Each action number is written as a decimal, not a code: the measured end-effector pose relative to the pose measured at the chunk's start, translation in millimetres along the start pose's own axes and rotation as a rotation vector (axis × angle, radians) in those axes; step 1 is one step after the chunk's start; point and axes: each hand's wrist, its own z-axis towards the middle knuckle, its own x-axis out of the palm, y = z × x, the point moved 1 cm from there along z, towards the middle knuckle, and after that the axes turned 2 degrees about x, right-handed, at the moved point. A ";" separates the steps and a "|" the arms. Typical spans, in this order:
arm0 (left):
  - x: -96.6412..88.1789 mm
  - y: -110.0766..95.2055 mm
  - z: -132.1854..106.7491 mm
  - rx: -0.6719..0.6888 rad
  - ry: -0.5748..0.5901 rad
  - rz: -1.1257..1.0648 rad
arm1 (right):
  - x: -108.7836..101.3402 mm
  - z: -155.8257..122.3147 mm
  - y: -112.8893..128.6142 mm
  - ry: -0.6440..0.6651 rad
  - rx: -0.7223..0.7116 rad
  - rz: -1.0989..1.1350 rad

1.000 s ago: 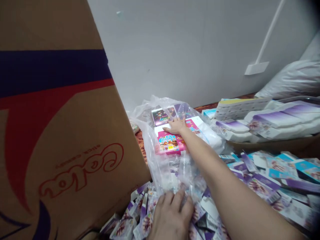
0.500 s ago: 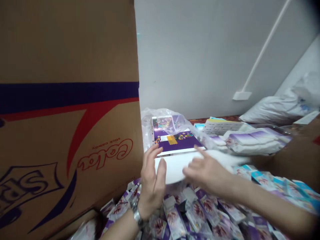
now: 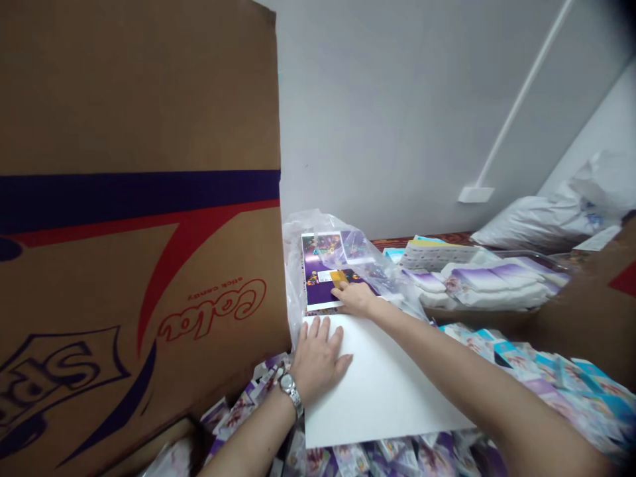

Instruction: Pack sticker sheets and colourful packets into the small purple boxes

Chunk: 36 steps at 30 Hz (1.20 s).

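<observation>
A white sheet (image 3: 392, 377) lies blank side up over a heap of small purple-and-white packets (image 3: 348, 458). My left hand (image 3: 318, 361), wearing a silver watch (image 3: 291, 391), rests on the sheet's left part with fingers spread. Beyond it is a purple printed sheet (image 3: 318, 297) with a yellow patch, partly inside a clear plastic bag (image 3: 295, 245). My right hand (image 3: 358, 298) reaches across the white sheet, its fingertips touching the printed sheet beside that patch. The right thumb is hidden.
A tall cardboard carton (image 3: 199, 265) fills the left side. Blue-and-white packets (image 3: 541, 364) lie at right. Behind them are wrapped white-and-purple packs (image 3: 497, 278) and another cardboard box (image 3: 586, 311). White sacks (image 3: 536, 215) sit near the grey wall (image 3: 377, 119).
The white sheet, earlier held up with its near edge curved, now lies flat toward me. My left hand has flattened on it. My right hand has moved left and forward onto the printed sheet.
</observation>
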 end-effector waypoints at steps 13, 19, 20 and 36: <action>4.6 1.0 -2.2 0.000 -0.031 -0.028 | -50.1 3.8 -54.7 -0.321 0.387 -0.084; -13.8 -0.4 8.7 0.023 -0.013 0.018 | -24.4 0.1 -56.2 -0.384 0.170 -0.035; -17.7 -0.2 12.4 0.025 -0.002 0.019 | -19.6 -0.8 -60.0 -0.380 0.085 -0.019; -3.3 33.0 112.8 -0.435 0.200 -0.547 | 31.1 -27.2 -114.6 -0.332 0.265 0.165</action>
